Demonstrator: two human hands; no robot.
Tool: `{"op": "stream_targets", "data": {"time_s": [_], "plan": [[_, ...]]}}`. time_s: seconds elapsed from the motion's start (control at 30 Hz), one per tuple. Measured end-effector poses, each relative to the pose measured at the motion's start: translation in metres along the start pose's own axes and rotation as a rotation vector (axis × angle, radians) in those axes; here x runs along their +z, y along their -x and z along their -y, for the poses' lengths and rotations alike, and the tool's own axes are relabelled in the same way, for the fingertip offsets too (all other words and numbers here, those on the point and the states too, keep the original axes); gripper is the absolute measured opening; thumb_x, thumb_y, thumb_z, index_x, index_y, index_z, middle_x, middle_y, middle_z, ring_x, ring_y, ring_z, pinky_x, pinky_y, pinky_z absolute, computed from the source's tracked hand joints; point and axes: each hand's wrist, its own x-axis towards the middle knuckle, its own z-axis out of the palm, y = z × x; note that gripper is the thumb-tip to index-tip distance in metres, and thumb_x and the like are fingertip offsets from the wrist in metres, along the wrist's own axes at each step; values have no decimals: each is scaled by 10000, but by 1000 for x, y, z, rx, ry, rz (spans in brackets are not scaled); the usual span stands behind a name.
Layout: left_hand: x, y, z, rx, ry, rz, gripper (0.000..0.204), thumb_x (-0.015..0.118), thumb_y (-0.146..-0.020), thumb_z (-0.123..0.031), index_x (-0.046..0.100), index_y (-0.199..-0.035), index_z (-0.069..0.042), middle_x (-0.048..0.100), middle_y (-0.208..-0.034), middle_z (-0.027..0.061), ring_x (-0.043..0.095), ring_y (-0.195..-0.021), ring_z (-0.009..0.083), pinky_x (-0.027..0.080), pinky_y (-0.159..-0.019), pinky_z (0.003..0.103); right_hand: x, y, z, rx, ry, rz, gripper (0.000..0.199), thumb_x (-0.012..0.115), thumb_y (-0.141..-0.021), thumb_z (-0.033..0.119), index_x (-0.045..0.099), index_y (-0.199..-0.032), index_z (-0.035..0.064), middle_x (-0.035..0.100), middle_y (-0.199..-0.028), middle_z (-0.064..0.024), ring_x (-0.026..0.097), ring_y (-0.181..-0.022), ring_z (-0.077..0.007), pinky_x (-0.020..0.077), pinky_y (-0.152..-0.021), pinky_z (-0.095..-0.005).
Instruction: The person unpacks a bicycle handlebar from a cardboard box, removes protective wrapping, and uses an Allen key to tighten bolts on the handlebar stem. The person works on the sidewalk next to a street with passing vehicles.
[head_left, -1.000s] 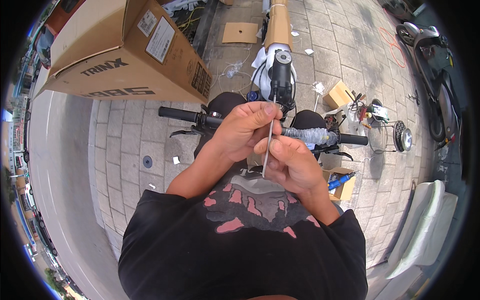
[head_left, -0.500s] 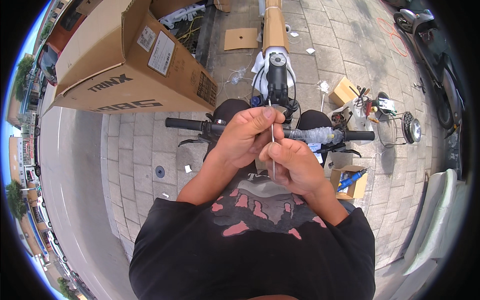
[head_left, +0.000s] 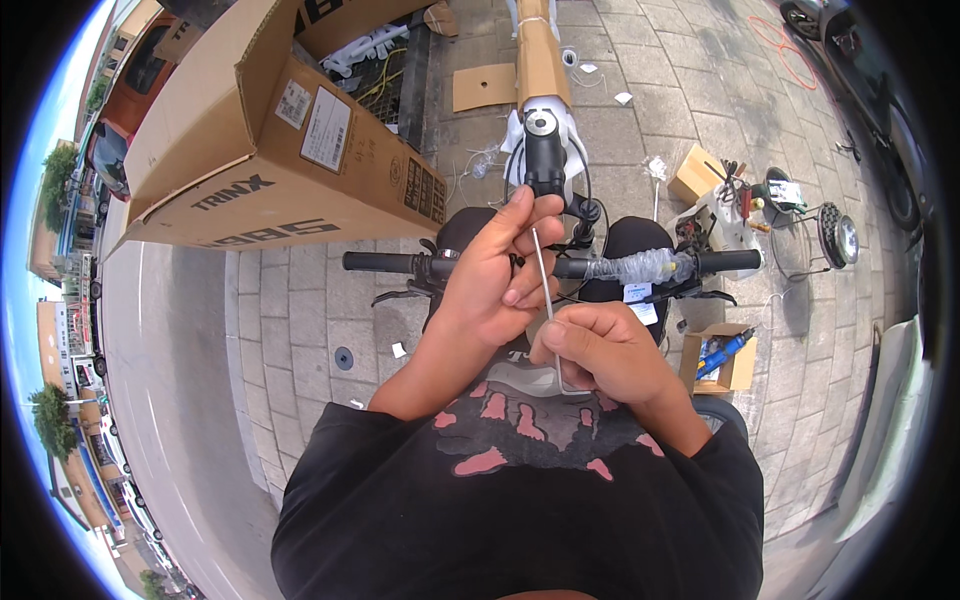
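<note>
In my right hand (head_left: 603,350) I pinch a thin L-shaped hex key (head_left: 550,305), its short bent end low against my shirt. The long shaft slants up, with its tip near the fingers of my left hand (head_left: 497,265). That hand is closed, thumb and forefinger raised at the lower end of a black bicycle stem (head_left: 544,150); whatever it pinches is hidden. Behind both hands runs a black handlebar (head_left: 572,267), its right part wrapped in clear plastic (head_left: 645,267). Brake levers (head_left: 700,293) and cables hang from it.
A large cardboard box (head_left: 300,170) stands open at left. Cardboard wraps the bicycle frame (head_left: 543,60) ahead. At right are a small box with a blue tool (head_left: 724,352), a white container of tools (head_left: 720,222) and a round lamp (head_left: 846,240). A scooter (head_left: 885,130) stands far right.
My right hand has drawn the hex key down and right, showing its bent end. My left hand has come off the shaft and turned, thumb up by the stem. The view has shifted slightly.
</note>
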Motion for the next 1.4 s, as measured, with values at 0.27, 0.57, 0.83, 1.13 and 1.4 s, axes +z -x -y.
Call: {"op": "stream_targets", "data": {"time_s": [0.27, 0.57, 0.83, 1.13, 1.4], "plan": [[-39, 9, 18, 230, -294, 28, 265, 515, -1026, -176, 647, -1145, 21, 717, -947, 173, 466, -490, 98, 369, -466, 247, -26, 15, -12, -59, 35, -73, 352, 606, -1103, 276, 755, -968, -12, 576, -666, 18, 501, -559, -46, 384, -515, -226], [-39, 2, 19, 42, -297, -31, 268, 634, -1086, -248, 685, -1173, 1, 712, -1002, 85, 549, -683, 79, 372, -488, 211, -29, -16, -32, -54, -132, -135, 349, 609, -1100, 306, 741, -979, 6, 556, -664, 24, 452, -552, -47, 346, -508, -228], [-39, 0, 29, 42, -301, -80, 228, 729, -1053, -221, 727, -1159, -19, 757, -1009, 63, 537, -639, 54, 357, -467, 197, -30, -16, -36, -24, -223, -114, 362, 600, -1106, 315, 696, -941, 8, 540, -686, 25, 448, -555, -43, 344, -497, -214], [-42, -2, 21, -26, -354, -65, 181, 768, -1030, -224, 726, -1042, -48, 732, -934, 29, 539, -619, 44, 454, -531, 238, -29, -29, -56, -47, -461, -16, 341, 580, -1118, 300, 703, -1008, 2, 564, -713, 21, 507, -589, -76, 395, -540, -232], [-49, -9, 19, -54, -227, -15, 138, 750, -1036, -179, 736, -1050, -43, 757, -923, 63, 484, -563, 44, 347, -470, 208, -33, -4, -59, -21, 89, 177, 362, 594, -1122, 326, 750, -962, 41, 564, -693, 49, 475, -585, -23, 356, -507, -230]]}}
